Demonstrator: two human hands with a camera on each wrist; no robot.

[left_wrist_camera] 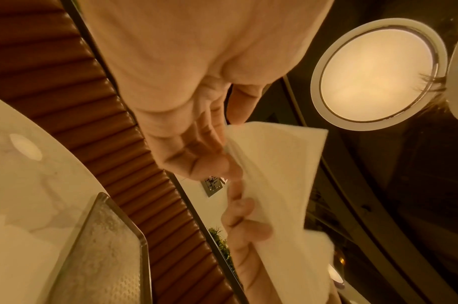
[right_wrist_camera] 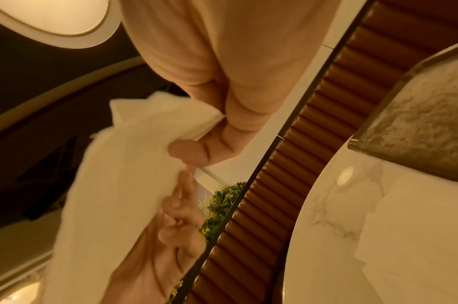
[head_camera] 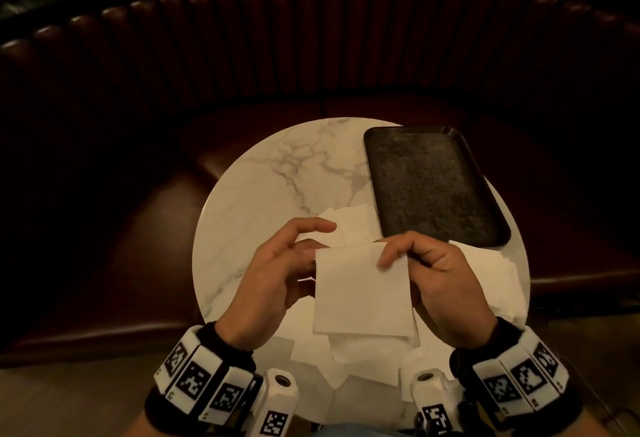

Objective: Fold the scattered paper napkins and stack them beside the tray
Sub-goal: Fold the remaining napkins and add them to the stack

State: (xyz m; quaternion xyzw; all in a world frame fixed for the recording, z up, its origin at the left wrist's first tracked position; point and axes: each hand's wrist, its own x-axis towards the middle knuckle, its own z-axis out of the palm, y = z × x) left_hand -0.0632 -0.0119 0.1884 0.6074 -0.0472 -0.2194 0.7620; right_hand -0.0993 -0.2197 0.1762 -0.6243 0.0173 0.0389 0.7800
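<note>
I hold a white paper napkin (head_camera: 363,291) up over the near half of the round marble table (head_camera: 263,194). My left hand (head_camera: 311,249) pinches its left edge, with the index finger stretched out above. My right hand (head_camera: 391,253) pinches its top right corner between thumb and fingers. In the wrist views the same napkin (left_wrist_camera: 274,174) (right_wrist_camera: 124,174) hangs between both hands. More white napkins lie loose under it (head_camera: 367,353) and behind it (head_camera: 353,222). A pile of napkins (head_camera: 495,274) lies in front of the black tray (head_camera: 433,187) at the right.
A curved dark red leather bench (head_camera: 311,56) wraps round the far side of the table. The tray overhangs the table's right rim. Bare marble shows on the left and far part of the tabletop.
</note>
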